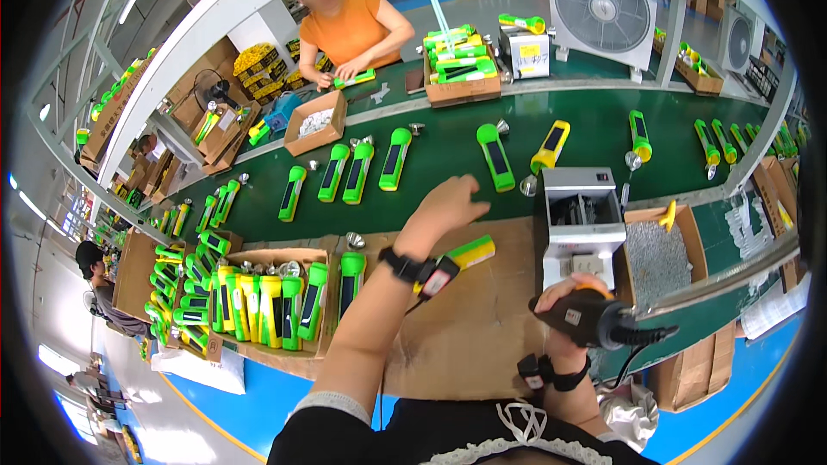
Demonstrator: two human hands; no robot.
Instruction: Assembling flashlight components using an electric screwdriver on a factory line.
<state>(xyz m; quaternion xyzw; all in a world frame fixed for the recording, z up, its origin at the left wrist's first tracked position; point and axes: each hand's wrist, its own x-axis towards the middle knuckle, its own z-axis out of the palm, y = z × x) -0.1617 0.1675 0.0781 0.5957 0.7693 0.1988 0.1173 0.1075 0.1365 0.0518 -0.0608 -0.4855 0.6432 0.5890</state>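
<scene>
My left hand (450, 213) reaches over the near edge of the green belt, fingers partly stretched out with nothing seen in them. Just beyond it a green solar flashlight (495, 159) lies on the belt, apart from the fingers. Below my left wrist, a green and yellow flashlight (471, 252) rests on the cardboard sheet (474, 327), partly hidden by the wrist. My right hand (568, 293) is closed around a dark corded power tool (586, 317), which looks like an electric screwdriver. It is held in front of a grey screw feeder (584, 215).
Several flashlights and loose reflector heads lie along the belt (284, 198). A carton (323, 327) packed with flashlights stands left. Right of the feeder is a box of small screws (656, 258) with a yellow scoop. Across the belt, a person in orange (353, 30) handles a flashlight.
</scene>
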